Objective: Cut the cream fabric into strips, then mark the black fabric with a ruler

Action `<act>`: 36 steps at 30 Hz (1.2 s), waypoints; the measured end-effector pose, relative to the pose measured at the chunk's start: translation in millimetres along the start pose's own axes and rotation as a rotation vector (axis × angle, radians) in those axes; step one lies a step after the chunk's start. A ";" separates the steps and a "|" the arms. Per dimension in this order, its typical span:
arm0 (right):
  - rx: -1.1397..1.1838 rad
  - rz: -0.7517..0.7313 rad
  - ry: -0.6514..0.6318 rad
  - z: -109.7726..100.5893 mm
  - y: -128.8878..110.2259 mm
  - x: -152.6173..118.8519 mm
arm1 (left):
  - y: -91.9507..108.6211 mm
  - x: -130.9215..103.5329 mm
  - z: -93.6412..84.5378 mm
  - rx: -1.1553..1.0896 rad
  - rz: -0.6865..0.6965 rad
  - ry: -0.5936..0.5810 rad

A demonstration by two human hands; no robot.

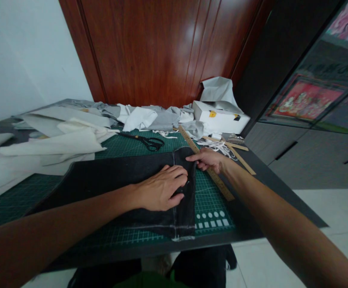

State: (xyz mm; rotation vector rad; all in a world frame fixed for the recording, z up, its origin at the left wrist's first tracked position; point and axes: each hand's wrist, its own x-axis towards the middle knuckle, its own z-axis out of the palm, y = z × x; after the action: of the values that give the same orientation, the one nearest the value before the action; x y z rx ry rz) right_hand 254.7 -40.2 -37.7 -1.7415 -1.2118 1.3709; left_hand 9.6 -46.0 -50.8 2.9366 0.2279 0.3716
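Note:
A dark piece of cloth (122, 172) with pale stitch lines lies across the green cutting mat (212, 188), its right end near the mat's printed shapes. On that end rests my left hand (164, 188), palm down, thumb apart and the other fingers slightly bent. My right hand (208, 159) is closed round a wooden ruler (223, 188), which slants just beyond the cloth's right edge. One outstretched finger of that hand touches the cloth near its far right corner. Black-handled scissors (152, 144) lie beyond the cloth. The left palm's underside is hidden.
White and cream fabric (54, 144) is heaped at the left, with grey scraps (164, 118) along the back. A white box (221, 118) stands at the back right. White cords (218, 148) and more wooden rulers (241, 158) lie near it. The table edge (132, 252) is close to me.

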 end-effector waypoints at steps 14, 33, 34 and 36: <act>0.049 -0.085 -0.027 18.4 18.0 -49.2 | -1.3 -1.2 13.0 0.094 -0.107 -0.025; 0.127 -0.032 -0.019 29.3 27.9 -87.1 | 2.3 10.0 16.6 0.068 -0.249 -0.082; 0.131 -0.024 -0.023 31.8 28.3 -90.1 | 1.8 10.4 16.2 0.069 -0.254 -0.093; 0.142 -0.018 -0.026 37.1 29.7 -94.7 | 1.2 11.1 15.5 0.073 -0.259 -0.111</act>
State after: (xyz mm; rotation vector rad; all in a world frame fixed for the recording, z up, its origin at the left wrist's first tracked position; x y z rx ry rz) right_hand 223.3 -141.4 -35.9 -1.6158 -1.1128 1.4374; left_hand 24.3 -47.6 -62.8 2.9339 0.6101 0.1654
